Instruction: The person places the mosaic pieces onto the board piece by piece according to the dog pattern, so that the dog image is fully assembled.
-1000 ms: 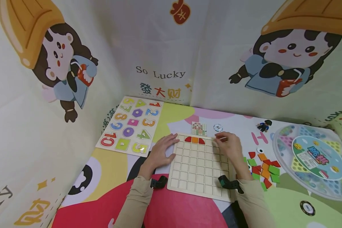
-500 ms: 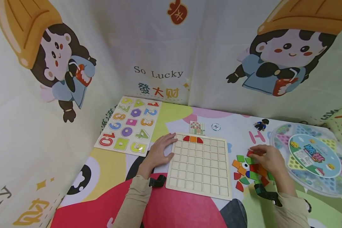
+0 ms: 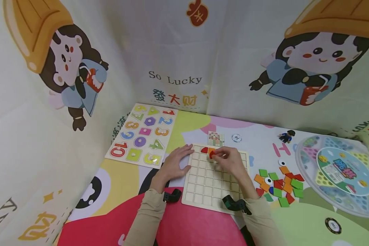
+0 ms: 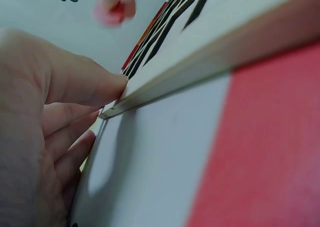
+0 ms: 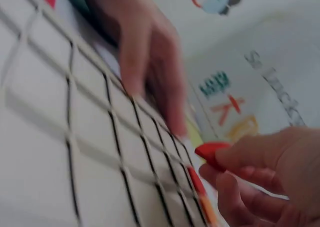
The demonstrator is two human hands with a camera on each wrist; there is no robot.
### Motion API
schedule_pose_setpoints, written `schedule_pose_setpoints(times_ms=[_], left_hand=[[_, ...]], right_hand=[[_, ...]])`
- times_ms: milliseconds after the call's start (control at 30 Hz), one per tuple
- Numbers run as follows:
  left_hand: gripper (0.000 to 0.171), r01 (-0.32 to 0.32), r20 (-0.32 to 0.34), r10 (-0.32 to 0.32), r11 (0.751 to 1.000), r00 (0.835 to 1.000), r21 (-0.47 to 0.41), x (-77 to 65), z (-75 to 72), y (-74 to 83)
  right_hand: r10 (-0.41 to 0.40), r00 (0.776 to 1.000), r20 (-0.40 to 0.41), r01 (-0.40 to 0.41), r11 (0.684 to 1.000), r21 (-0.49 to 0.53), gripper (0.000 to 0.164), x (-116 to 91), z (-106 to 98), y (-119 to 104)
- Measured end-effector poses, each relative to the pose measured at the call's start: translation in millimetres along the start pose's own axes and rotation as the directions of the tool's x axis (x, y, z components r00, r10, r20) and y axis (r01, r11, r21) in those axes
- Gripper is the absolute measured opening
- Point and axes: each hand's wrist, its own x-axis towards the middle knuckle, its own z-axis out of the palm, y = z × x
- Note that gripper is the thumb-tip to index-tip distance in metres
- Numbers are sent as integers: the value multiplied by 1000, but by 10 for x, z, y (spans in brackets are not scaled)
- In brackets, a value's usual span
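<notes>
In the head view my left hand (image 3: 175,164) rests at the left edge of a wooden grid board (image 3: 200,191), fingers spread. The left wrist view shows its thumb (image 4: 95,82) touching the board's edge. My right hand (image 3: 230,162) is over the board's top rows and pinches a red tile (image 5: 214,153) with a curved side between thumb and fingers. The held tile is above the board, apart from it in the right wrist view. In the top row lie a red tile (image 3: 204,150) and an orange tile (image 3: 211,150); my right hand hides cells to their right.
Several loose tiles (image 3: 278,186) in red, orange, green and blue lie right of the board. Behind it are a small pattern card (image 3: 216,139) and a chip (image 3: 236,138). A number puzzle (image 3: 141,136) stands left, a round game box (image 3: 335,174) and toy figure (image 3: 286,136) right.
My right hand went from the board to the tile pile, then came back left over the top row with a red tile in its fingers. My left hand has stayed at the board's edge.
</notes>
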Motion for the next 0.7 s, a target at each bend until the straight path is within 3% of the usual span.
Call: schedule_pose_setpoints(times_ms=[100,233,433,700], left_hand=[[60,2,13,-2,1000,1000,-3,12,-9,38],[59,0,24,0,1000,1000,-1,33,-19,73],[60,12,41,-12,1000,999,1,43,-3,86],[60,-6,41,5,1000,999,24,61,9,78]], right_hand=[[7,1000,-12,-7,1000,11,15,55,285,-111],[7,998,-62,-13,995,-95,21,86,473,-161],[36,993,-113,-57,981,-183,11,111,567,-197],[57,989,-135,-95,953,-288,11,129,632,-230]])
